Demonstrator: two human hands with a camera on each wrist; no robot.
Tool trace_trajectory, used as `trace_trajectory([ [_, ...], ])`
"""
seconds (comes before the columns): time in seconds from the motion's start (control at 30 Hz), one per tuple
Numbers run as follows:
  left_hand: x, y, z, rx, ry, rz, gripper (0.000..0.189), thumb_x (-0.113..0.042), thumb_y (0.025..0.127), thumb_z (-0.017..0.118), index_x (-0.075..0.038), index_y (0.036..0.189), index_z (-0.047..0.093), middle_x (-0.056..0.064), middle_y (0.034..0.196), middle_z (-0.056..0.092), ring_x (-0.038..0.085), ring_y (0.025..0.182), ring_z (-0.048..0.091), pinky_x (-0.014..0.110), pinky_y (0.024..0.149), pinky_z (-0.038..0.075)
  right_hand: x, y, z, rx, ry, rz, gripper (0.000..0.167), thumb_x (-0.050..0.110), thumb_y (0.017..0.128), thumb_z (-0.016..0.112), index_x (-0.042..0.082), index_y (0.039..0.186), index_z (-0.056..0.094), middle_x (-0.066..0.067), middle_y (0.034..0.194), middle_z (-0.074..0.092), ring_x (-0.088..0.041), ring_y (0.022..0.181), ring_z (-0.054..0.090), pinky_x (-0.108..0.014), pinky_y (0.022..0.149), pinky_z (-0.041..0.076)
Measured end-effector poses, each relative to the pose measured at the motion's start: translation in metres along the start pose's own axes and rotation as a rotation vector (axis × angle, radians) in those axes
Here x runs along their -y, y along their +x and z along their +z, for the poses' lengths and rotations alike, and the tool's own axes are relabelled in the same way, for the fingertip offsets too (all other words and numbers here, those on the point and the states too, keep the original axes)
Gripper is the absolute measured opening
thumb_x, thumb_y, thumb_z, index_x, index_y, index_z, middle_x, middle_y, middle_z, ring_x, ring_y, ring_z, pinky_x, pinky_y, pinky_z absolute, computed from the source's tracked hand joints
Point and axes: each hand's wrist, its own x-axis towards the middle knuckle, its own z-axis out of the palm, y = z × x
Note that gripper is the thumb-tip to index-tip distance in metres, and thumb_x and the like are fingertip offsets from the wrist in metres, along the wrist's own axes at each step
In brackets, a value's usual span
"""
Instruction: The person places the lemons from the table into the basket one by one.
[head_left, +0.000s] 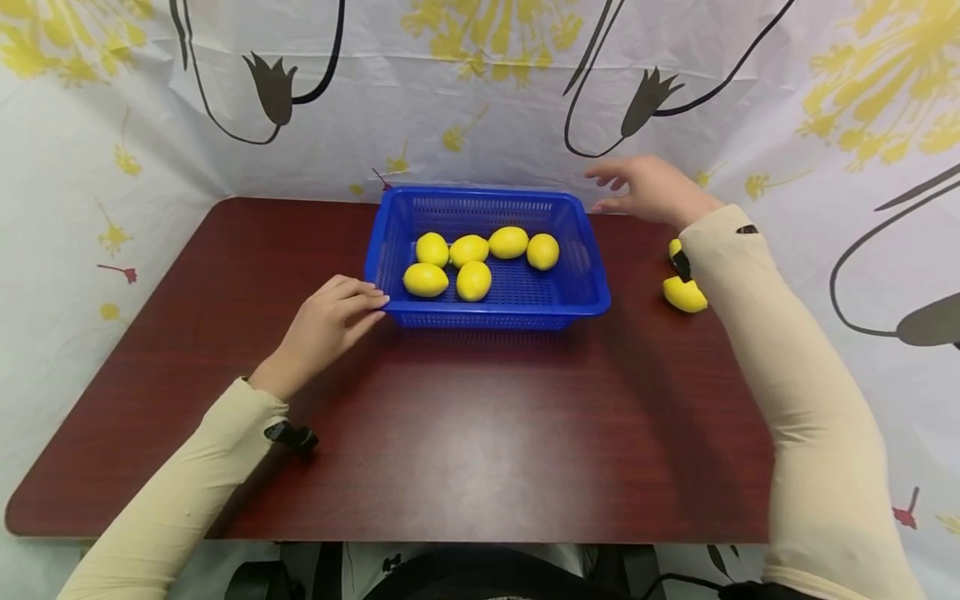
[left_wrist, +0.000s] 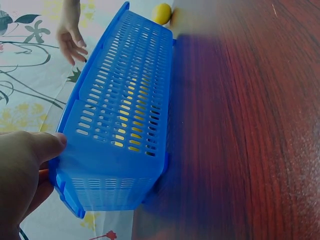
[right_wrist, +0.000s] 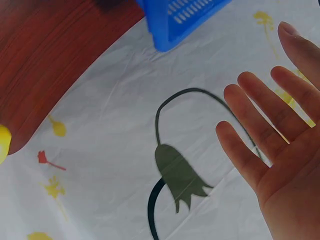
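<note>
A blue plastic basket (head_left: 495,307) stands toward the back of the table with several yellow lemons (head_left: 474,282) inside. At its near left corner my left hand (head_left: 324,327) pinches the rim; the left wrist view shows the thumb (left_wrist: 49,145) on the outer side of the rim. My right hand (head_left: 651,190) hovers beyond the basket's far right corner, apart from it. In the right wrist view the fingers of that hand (right_wrist: 287,150) are spread and hold nothing. Beside my right wrist, a lemon (head_left: 684,295) lies on the table, and another (head_left: 674,247) is partly hidden by the wrist.
The dark red wooden table (head_left: 480,433) ends at a straight front edge. A white cloth with flower prints (head_left: 480,108) hangs behind it and along the sides. A dark wrist strap device (head_left: 291,436) is on my left wrist.
</note>
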Motion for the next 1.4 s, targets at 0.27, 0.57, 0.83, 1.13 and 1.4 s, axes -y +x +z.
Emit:
trace_trajectory([
  [0.27, 0.002, 0.001, 0.000, 0.015, 0.001, 0.002, 0.025, -0.004, 0.078, 0.082, -0.003, 0.103, 0.076, 0.010, 0.103, 0.073, 0.026, 0.100, 0.062, 0.038, 0.091, 0.054, -0.020, -0.016, -0.001, -0.049, 0.024, 0.046, 0.055, 0.026, 0.095, 0.067, 0.010, 0.144, 0.050, -0.025, 0.129, 0.063, -0.041, 0.119, 0.058, -0.057, 0.101, 0.044],
  [0.57, 0.002, 0.001, 0.000, 0.025, 0.006, 0.002, 0.026, -0.004, 0.077, 0.082, -0.003, 0.103, 0.077, 0.010, 0.103, 0.073, 0.025, 0.099, 0.062, 0.039, 0.090, 0.055, -0.046, -0.033, 0.004, -0.098, 0.102, 0.083, 0.055, 0.022, 0.094, 0.068, 0.004, 0.143, 0.050, -0.025, 0.134, 0.060, -0.043, 0.119, 0.055, -0.059, 0.099, 0.044],
  [0.83, 0.003, 0.000, 0.001, 0.014, 0.004, 0.005, 0.025, -0.004, 0.078, 0.082, -0.003, 0.102, 0.077, 0.010, 0.102, 0.074, 0.025, 0.099, 0.063, 0.038, 0.090, 0.054, -0.060, -0.042, 0.001, -0.111, 0.075, 0.135, 0.056, 0.027, 0.095, 0.067, 0.004, 0.143, 0.050, -0.025, 0.136, 0.058, -0.041, 0.116, 0.052, -0.056, 0.093, 0.044],
  [1.13, 0.004, 0.000, 0.001, 0.017, 0.000, 0.000, 0.025, -0.005, 0.078, 0.082, -0.004, 0.102, 0.077, 0.010, 0.103, 0.073, 0.025, 0.099, 0.063, 0.039, 0.091, 0.054, -0.077, -0.054, 0.007, -0.077, 0.109, 0.224, 0.060, 0.033, 0.095, 0.064, 0.008, 0.147, 0.046, -0.028, 0.137, 0.054, -0.047, 0.125, 0.046, -0.065, 0.102, 0.039],
  [1.4, 0.003, 0.001, 0.001, 0.017, -0.001, 0.001, 0.027, -0.003, 0.077, 0.082, -0.003, 0.103, 0.077, 0.010, 0.103, 0.073, 0.025, 0.099, 0.062, 0.039, 0.090, 0.054, -0.091, -0.064, 0.019, -0.109, 0.128, 0.200, 0.059, 0.029, 0.094, 0.068, 0.007, 0.145, 0.049, -0.024, 0.139, 0.054, -0.047, 0.124, 0.047, -0.063, 0.100, 0.039],
])
